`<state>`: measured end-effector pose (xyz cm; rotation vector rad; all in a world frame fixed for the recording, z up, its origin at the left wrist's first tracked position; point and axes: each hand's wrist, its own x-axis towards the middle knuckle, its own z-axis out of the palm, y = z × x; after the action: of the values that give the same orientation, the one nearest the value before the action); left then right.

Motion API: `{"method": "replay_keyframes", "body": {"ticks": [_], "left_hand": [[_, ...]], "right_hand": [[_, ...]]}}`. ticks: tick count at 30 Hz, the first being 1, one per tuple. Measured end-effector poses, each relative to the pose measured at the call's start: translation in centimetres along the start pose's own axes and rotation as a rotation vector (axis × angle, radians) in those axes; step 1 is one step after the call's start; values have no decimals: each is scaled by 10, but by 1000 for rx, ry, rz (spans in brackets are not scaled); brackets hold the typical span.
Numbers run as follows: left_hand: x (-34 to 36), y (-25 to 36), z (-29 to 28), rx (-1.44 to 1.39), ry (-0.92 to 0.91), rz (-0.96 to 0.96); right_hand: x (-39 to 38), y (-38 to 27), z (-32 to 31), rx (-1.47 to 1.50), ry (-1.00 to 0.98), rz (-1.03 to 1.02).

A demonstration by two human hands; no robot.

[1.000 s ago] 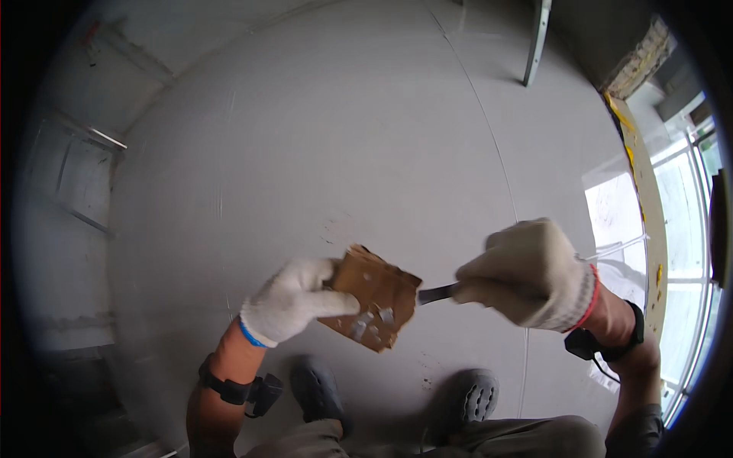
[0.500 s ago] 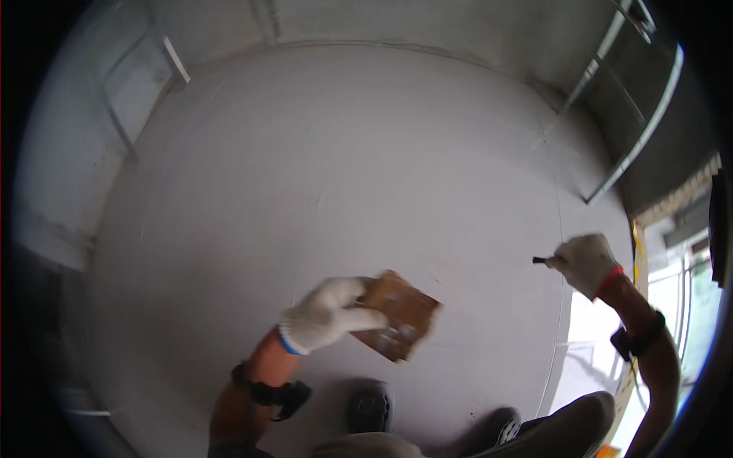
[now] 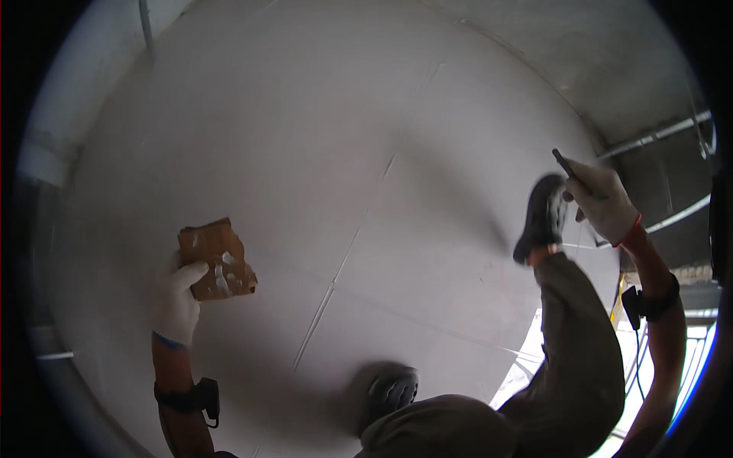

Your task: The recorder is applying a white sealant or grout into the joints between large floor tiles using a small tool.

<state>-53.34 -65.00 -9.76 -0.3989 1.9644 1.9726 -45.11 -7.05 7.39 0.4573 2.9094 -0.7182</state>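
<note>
My left hand [image 3: 177, 299], in a white glove, grips a torn brown piece of cardboard [image 3: 208, 252] at the left, its thumb lying over the front. White smears streak the cardboard's face. At the right, my gloved right hand [image 3: 605, 202] is closed around a slim dark stick-like tool [image 3: 563, 162] whose tip points up and left. The rest of that tool is hidden in the fist, so its kind cannot be told. Both hands are above the floor and far apart.
Under me lies a pale grey floor [image 3: 290, 191] with thin whitish seam lines [image 3: 313, 328]. My right shoe [image 3: 544, 217] is out ahead near the right hand, my left shoe [image 3: 391, 389] nearer. Metal rails [image 3: 660, 136] stand by the right wall; bright light falls at lower right.
My view has turned and my right leg has swung forward. The left hand with the cardboard is farther left, the right hand higher. Both grips are kept.
</note>
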Motion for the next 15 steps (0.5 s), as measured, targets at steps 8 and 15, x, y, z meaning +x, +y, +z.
{"method": "replay_keyframes", "body": {"ticks": [8,15], "left_hand": [[-3,4,1,-32,190,-90],[-16,-40,5,-167,418,-79]], "right_hand": [[176,24,98,-25,-236,-480],[235,40,134,6,-379,-371]]}}
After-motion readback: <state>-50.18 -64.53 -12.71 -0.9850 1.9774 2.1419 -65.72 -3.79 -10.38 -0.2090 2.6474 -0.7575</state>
